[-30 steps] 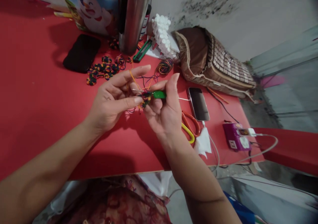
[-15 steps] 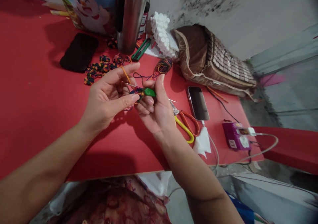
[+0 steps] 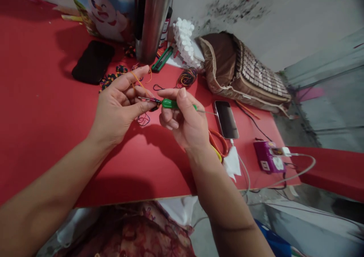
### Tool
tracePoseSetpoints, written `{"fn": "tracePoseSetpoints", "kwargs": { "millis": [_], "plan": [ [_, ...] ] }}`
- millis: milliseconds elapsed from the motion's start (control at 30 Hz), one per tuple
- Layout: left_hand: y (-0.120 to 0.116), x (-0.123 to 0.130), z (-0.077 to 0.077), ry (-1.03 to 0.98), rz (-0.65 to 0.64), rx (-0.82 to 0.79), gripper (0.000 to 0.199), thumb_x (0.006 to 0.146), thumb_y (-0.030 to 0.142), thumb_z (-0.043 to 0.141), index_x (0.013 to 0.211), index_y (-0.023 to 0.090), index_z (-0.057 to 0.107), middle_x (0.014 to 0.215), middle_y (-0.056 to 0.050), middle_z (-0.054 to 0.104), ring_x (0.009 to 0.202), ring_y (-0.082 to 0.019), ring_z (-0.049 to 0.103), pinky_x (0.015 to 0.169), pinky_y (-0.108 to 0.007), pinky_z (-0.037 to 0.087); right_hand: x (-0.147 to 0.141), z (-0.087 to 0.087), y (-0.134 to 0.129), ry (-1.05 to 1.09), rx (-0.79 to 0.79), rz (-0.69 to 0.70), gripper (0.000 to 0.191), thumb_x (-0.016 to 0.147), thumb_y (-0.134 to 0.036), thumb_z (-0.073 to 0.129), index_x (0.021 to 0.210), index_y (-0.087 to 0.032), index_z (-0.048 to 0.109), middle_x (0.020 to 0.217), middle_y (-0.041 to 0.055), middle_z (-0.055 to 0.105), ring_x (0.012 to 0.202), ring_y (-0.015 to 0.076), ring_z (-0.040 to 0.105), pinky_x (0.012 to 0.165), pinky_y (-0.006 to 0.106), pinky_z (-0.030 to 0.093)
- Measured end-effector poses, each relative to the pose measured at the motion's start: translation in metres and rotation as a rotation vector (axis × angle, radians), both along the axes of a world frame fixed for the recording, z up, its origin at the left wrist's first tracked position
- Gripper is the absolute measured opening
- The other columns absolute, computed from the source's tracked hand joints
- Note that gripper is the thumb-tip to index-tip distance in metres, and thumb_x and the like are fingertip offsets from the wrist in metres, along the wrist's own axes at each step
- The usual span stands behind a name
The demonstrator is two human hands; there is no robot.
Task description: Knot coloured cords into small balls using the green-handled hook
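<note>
My right hand [image 3: 184,116] is closed around the green handle of a crochet hook [image 3: 170,104], whose metal tip points left. A thin metal shaft also sticks out at the handle's right end. Between thumb and fingers, my left hand [image 3: 119,101] pinches a small dark multicoloured crochet piece [image 3: 154,107], mostly covered by the fingertips. Orange yarn [image 3: 138,80] runs over the raised left index finger down toward the hook's tip. Loose purple thread [image 3: 143,119] dangles below the piece. Behind the left hand lie finished-looking crocheted bits [image 3: 109,81] in dark and orange yarn.
A yarn bundle [image 3: 187,77], a green box cutter [image 3: 162,59] and a steel flask [image 3: 155,25] stand or lie behind my hands. To the right are scissors [image 3: 218,141], a charging phone [image 3: 226,119], a purple power block [image 3: 269,156] and a brown cushion [image 3: 244,67]. A black case [image 3: 93,62] lies left.
My right hand has shifted right and turned, so more of the green handle and its rear shaft shows. The hook now lies flatter, and my left hand has moved slightly left.
</note>
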State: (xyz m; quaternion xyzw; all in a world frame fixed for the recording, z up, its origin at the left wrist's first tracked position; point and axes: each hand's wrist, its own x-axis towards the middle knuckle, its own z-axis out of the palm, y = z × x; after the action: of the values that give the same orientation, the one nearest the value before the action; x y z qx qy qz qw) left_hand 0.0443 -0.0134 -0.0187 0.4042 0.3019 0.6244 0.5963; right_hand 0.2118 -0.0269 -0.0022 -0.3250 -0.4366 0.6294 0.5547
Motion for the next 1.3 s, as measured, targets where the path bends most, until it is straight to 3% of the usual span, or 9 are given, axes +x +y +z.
{"fn": "tracePoseSetpoints", "kwargs": {
  "millis": [133,300,400,500,700,833,967,1133,1300],
  "plan": [
    [0.002,0.000,0.001,0.035,0.044,0.028,0.060,0.067,0.007,0.104,0.121,0.030,0.089,0.086,0.001,0.082,0.078,-0.017,0.073,0.070,-0.029,0.060,0.004,0.001,0.002,-0.098,0.037,-0.016,0.030,0.096,-0.053,0.085,0.097,-0.023,0.084,0.060,-0.0059,0.069,0.042,0.0044,0.045,0.042,0.020,0.037],
    [0.003,-0.003,0.002,0.072,0.037,0.102,0.057,0.069,0.011,0.105,0.119,0.033,0.090,0.082,0.003,0.083,0.071,-0.013,0.071,0.062,-0.023,0.057,0.007,-0.003,0.002,-0.103,0.086,0.011,0.040,0.096,-0.061,0.083,0.090,-0.022,0.079,0.058,-0.0061,0.069,0.040,0.0037,0.046,0.040,0.018,0.038],
    [0.001,-0.006,0.003,0.140,0.015,0.129,0.055,0.075,0.017,0.104,0.125,0.035,0.089,0.085,0.002,0.084,0.065,-0.012,0.066,0.058,-0.025,0.054,0.010,-0.003,-0.002,-0.095,0.135,0.069,0.033,0.099,-0.055,0.082,0.094,-0.022,0.081,0.060,-0.0047,0.072,0.039,0.0044,0.048,0.040,0.018,0.039],
    [-0.003,-0.004,0.004,0.136,0.013,0.134,0.058,0.071,0.020,0.108,0.123,0.035,0.090,0.084,0.001,0.083,0.065,-0.014,0.065,0.057,-0.026,0.053,0.011,-0.001,-0.008,-0.070,0.171,0.074,0.024,0.102,-0.048,0.081,0.098,-0.025,0.084,0.063,-0.0032,0.076,0.038,0.0052,0.049,0.041,0.020,0.042],
    [-0.008,0.010,-0.001,0.017,0.026,0.077,0.053,0.071,0.012,0.104,0.117,0.037,0.091,0.083,0.004,0.078,0.074,-0.012,0.070,0.070,-0.025,0.062,-0.003,-0.005,-0.009,0.032,0.142,-0.105,0.028,0.103,-0.055,0.076,0.098,-0.029,0.082,0.058,-0.0075,0.067,0.035,0.0049,0.035,0.038,0.021,0.036],
    [-0.010,0.013,-0.005,-0.019,0.031,0.026,0.051,0.072,0.009,0.100,0.113,0.037,0.091,0.083,0.003,0.078,0.079,-0.015,0.071,0.070,-0.027,0.062,-0.013,-0.011,-0.005,0.083,0.050,-0.145,0.032,0.105,-0.060,0.071,0.098,-0.029,0.078,0.055,-0.0113,0.059,0.037,0.0051,0.030,0.041,0.021,0.036],
    [-0.013,0.012,0.001,-0.013,0.036,-0.073,0.046,0.072,0.010,0.101,0.109,0.036,0.091,0.083,0.003,0.076,0.080,-0.015,0.070,0.073,-0.029,0.060,-0.016,-0.015,-0.001,0.087,-0.009,-0.135,0.037,0.104,-0.065,0.071,0.098,-0.029,0.076,0.055,-0.0120,0.057,0.038,0.0056,0.029,0.043,0.022,0.035],
    [-0.012,0.009,0.006,0.017,0.053,-0.059,0.038,0.077,0.014,0.100,0.108,0.034,0.091,0.089,0.002,0.079,0.085,-0.017,0.071,0.081,-0.033,0.061,-0.015,-0.015,-0.001,0.054,-0.036,-0.088,0.038,0.101,-0.067,0.073,0.098,-0.029,0.074,0.056,-0.0118,0.058,0.039,0.0064,0.030,0.042,0.024,0.034],
    [-0.009,0.008,0.007,0.016,0.067,-0.045,0.047,0.073,0.011,0.102,0.112,0.035,0.090,0.087,0.003,0.082,0.084,-0.018,0.072,0.079,-0.033,0.061,-0.016,-0.011,-0.003,0.053,-0.009,-0.056,0.040,0.100,-0.067,0.074,0.100,-0.027,0.073,0.057,-0.0115,0.059,0.039,0.0054,0.029,0.042,0.023,0.032]
  ]
}}
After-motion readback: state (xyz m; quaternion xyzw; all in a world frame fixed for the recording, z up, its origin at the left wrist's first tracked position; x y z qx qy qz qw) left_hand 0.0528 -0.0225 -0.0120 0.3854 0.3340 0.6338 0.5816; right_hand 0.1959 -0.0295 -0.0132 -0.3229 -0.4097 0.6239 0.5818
